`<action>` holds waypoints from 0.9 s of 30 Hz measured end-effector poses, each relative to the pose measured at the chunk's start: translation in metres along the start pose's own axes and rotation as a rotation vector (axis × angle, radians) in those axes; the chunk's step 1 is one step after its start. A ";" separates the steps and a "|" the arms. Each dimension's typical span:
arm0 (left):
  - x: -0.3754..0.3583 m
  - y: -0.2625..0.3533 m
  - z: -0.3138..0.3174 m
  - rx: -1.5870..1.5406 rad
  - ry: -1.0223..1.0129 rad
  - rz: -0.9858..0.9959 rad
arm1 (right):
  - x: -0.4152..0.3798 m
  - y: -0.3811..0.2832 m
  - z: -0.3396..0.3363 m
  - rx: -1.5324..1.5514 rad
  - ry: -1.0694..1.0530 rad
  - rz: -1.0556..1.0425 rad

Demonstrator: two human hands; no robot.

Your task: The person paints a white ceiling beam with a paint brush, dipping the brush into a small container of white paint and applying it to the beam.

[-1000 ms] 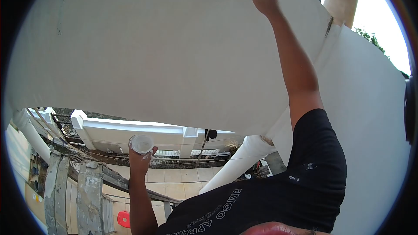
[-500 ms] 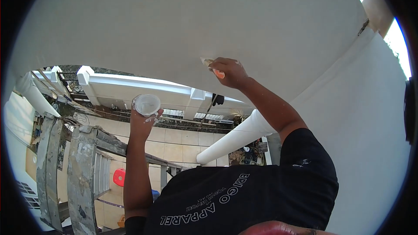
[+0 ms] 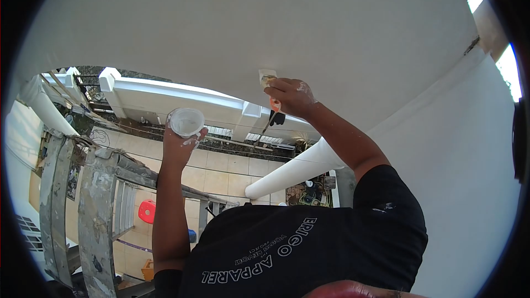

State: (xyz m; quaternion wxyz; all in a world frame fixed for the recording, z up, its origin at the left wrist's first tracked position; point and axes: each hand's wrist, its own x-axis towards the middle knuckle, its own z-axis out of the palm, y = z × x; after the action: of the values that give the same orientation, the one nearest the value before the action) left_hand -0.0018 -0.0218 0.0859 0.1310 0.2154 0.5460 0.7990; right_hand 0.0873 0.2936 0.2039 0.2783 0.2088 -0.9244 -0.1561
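My right hand (image 3: 291,96) is closed around a paintbrush (image 3: 268,75) with an orange handle end sticking out below the fingers. The pale brush head lies against the underside of the smooth white overhead surface (image 3: 221,27), near its lower edge. White smears mark the back of that hand. Lower and to the left, my left hand (image 3: 179,143) grips a round white plastic tub (image 3: 186,122), its open top facing up and white material coating the inside. White spots show on the thumb and wrist.
A paint-spattered ladder (image 3: 99,209) stands at lower left, beside my left arm. Far below are the tiled floor (image 3: 215,174), a red stool (image 3: 147,211) and a white column (image 3: 298,171). Thin wires cross under the tub. A white-topped boundary wall (image 3: 182,99) runs behind.
The brush head has tilted from a slanted pose to more upright, and my right hand has moved slightly down. My left hand still holds the tub, a little higher. The view has shifted slightly.
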 end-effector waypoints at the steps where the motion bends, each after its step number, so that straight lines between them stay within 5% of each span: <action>1: -0.001 0.004 0.001 0.089 -0.008 0.026 | -0.002 -0.003 0.001 0.148 -0.053 0.093; 6: 0.005 -0.014 -0.006 0.088 -0.018 -0.035 | 0.067 0.064 -0.069 0.310 0.210 0.599; 11: 0.005 -0.014 -0.007 0.125 0.020 0.034 | 0.124 0.097 -0.177 -0.124 0.468 0.334; 15: 0.002 -0.003 -0.004 -0.027 0.020 -0.037 | 0.157 0.087 -0.169 -0.180 0.601 0.101; 19: 0.006 -0.011 -0.007 0.168 -0.025 0.057 | 0.173 0.097 -0.123 -0.595 0.489 -0.176; 27: 0.004 -0.018 -0.009 0.026 -0.029 0.050 | 0.126 0.027 -0.044 -0.167 0.137 -0.222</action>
State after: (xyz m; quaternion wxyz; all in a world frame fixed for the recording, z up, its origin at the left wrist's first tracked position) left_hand -0.0101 -0.0207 0.0672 0.1162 0.2424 0.5486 0.7917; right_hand 0.0093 0.2496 0.3069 0.3382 0.2963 -0.8583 -0.2475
